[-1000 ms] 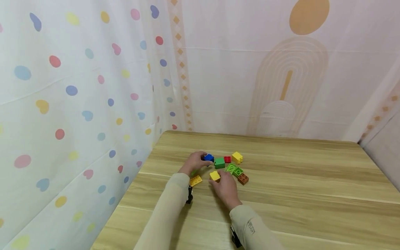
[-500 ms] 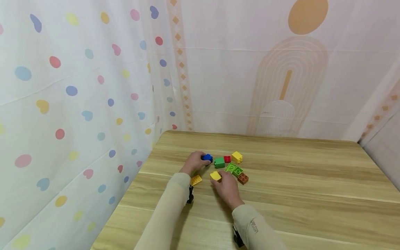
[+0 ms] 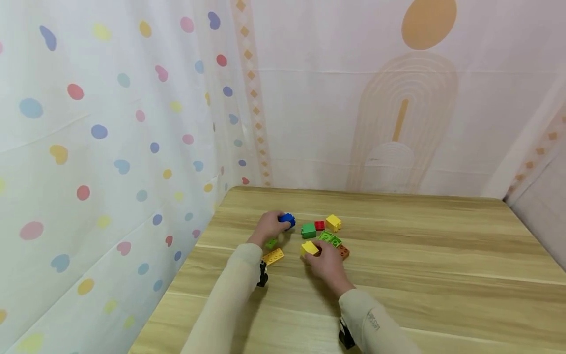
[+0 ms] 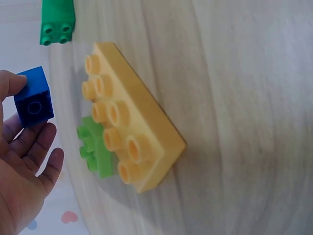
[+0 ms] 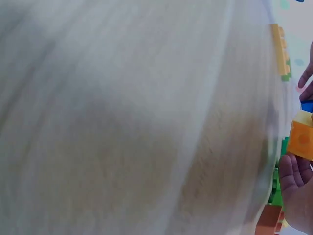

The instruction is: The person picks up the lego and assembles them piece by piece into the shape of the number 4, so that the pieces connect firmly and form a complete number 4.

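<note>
In the head view my left hand [image 3: 268,227] pinches a blue brick [image 3: 287,220]. The left wrist view shows this blue brick [image 4: 34,95] between thumb and fingers, its hollow underside facing the camera. My right hand [image 3: 328,263] grips a yellow brick [image 3: 309,248], also seen in the right wrist view as a yellow-orange block [image 5: 301,137]. Between and beyond the hands lies a green brick [image 3: 308,230]. Near my left wrist are a long yellow-orange brick [image 3: 273,256] and a small light green brick [image 3: 271,243].
Right of the green brick are a red brick [image 3: 320,225] and another yellow brick [image 3: 333,222]. Light green bricks [image 3: 329,238] and a brown brick [image 3: 343,251] lie beside my right hand. Patterned curtains hang behind the wooden table [image 3: 442,255].
My left hand has moved slightly left with the blue brick. My right hand has shifted a little to the right with the yellow brick, now partly covering the brown brick.
</note>
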Tool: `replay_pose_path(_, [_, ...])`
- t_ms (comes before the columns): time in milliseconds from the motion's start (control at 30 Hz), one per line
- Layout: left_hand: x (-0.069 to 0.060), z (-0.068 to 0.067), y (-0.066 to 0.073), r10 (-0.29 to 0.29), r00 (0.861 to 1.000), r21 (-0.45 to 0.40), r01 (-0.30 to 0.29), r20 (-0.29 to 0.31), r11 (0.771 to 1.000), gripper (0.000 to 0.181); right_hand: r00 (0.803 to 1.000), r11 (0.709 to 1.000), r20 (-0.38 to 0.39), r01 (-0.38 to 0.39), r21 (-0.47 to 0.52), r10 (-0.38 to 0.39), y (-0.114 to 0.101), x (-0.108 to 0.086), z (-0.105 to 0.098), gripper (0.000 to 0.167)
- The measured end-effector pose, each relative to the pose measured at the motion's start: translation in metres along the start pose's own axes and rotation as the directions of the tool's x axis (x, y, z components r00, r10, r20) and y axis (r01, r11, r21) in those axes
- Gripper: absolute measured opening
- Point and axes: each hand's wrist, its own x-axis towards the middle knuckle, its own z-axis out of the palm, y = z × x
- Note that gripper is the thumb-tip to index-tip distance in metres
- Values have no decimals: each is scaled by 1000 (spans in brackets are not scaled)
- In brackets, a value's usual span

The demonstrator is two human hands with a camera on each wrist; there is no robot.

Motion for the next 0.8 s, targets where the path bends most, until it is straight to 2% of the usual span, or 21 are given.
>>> replay_pose_path(100, [0, 0, 3, 2, 1000, -30, -2, -5, 1000, 31, 1000, 1000, 0, -14, 18, 14, 0, 0, -7, 43])
replay_pose_path(300, [0, -1, 15, 23, 1000, -86, -22, 13, 996, 36, 1000, 1000, -26, 4, 13, -4, 7, 2, -28, 51])
replay_pose_path(467, [-2, -1, 26, 37, 999, -147, -33, 24, 989, 39, 1000, 998, -18, 7, 68, -5, 14, 2, -50, 44])
replay_pose_path(600, [-3, 2, 33, 39, 999, -182, -35, 20, 983, 43, 1000, 987, 5, -25, 160, 24, 21, 4, -67, 40])
replay_pose_path(700, [-3, 4, 39, 36, 999, -206, -30, 25, 978, 45, 999, 983, 17, -50, 179, 47, 27, 6, -79, 43])
replay_pose_path(800, [-4, 6, 44, 43, 998, -227, -35, 33, 973, 43, 999, 988, 29, -38, 150, 34, 33, 7, -92, 44])
